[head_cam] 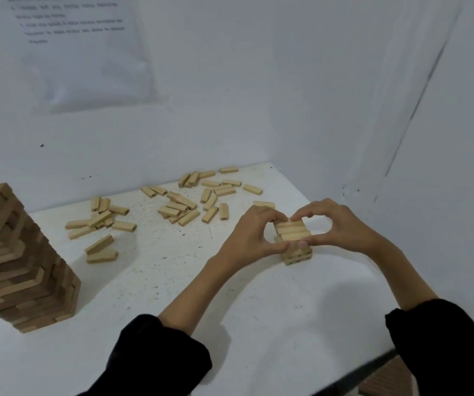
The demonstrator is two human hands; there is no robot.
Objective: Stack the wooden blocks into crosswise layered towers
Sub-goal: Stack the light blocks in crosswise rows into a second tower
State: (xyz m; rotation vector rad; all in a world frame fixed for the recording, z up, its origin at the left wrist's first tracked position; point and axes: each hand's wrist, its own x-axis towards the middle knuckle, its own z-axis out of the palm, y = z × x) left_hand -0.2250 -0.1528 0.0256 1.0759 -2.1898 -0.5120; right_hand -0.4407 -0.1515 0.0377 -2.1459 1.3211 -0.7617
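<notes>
White table (258, 310) in a corner w/ white walls, printed sheet (87, 52) stuck up at the back. Tall tower (21, 261) stands far left. Loose blocks (178, 207) lie scattered across the back of the table. Right of centre sits the small tower (294, 238), a few crosswise layers; left hand (251, 235) & right hand (335, 224) cup it from both sides, fingers & thumbs curled, pinching the top layers

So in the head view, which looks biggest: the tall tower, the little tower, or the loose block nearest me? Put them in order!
1. The tall tower, by far, though it is also nearest the camera.
2. The little tower.
3. The loose block, clearly smaller than the little tower.
</notes>
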